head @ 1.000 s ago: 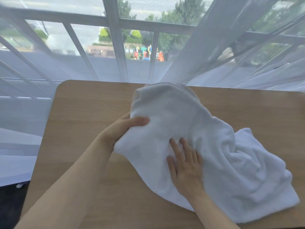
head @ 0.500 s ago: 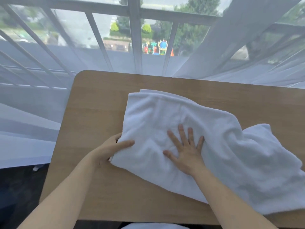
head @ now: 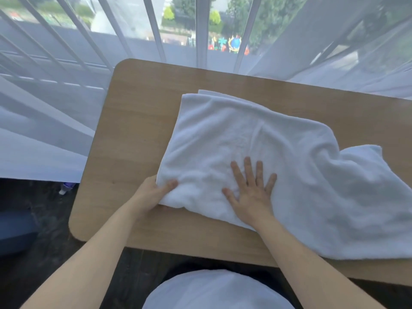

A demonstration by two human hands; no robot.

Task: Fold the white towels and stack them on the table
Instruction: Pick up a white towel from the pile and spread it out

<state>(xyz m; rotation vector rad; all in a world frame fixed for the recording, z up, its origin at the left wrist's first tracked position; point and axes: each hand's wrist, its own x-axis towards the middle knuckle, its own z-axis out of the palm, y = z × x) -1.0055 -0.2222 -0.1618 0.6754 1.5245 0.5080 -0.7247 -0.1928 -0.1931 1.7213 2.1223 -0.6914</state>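
Head view: white towel (head: 256,139) sprawls across the table (head: 138,112), half folded. Left hand (head: 153,192) pinches its near-left corner; right hand (head: 252,192) presses flat, fingers spread. Soft, floppy terry, likely light: best taken by corners and edges, since the middle would sag.

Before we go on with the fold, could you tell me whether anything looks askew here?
Yes: the towel lies flat at its left, but its right part is bunched and rumpled. At the far left corner a lower layer sticks out past the top one, so the edges are not aligned.
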